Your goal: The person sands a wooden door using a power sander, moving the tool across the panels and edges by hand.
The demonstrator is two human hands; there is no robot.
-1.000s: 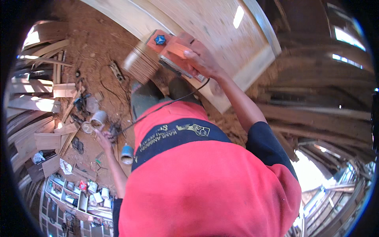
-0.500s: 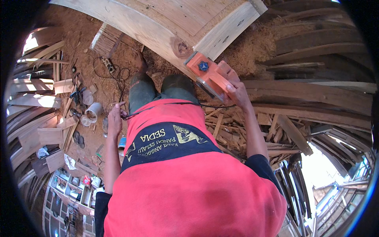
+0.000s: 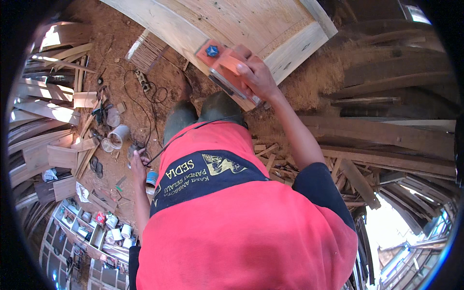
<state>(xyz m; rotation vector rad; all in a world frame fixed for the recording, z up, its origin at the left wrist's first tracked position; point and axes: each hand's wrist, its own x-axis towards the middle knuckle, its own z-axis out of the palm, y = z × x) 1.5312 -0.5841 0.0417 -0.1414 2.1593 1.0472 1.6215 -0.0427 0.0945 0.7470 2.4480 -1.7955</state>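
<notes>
Plainly, the biggest thing is the pale wooden panel (image 3: pixel 232 29) lying across the top of the view, and the orange planer (image 3: pixel 227 67) sits at its near edge, right hand (image 3: pixel 258 77) clenched over the handle. Its black cord (image 3: pixel 193 133) runs back across the red shirt (image 3: pixel 241 217) to the left hand (image 3: pixel 138 162), which is closed on the cord beside the hip. My worry is that cord: slack near the legs and boots (image 3: pixel 203 113), it could snag or get drawn toward the tool if the planer swings wide. One-handed, the planer might also tip off the panel edge. Offcuts (image 3: pixel 285 164) and sawdust (image 3: pixel 314 77) underfoot look like poor footing. Smaller things lie left on the dirt floor (image 3: pixel 121 58): a white bucket (image 3: pixel 118 136), a blue can (image 3: pixel 152 179), and small pots (image 3: pixel 118 232) on a shelf, their labels too small to tell.
</notes>
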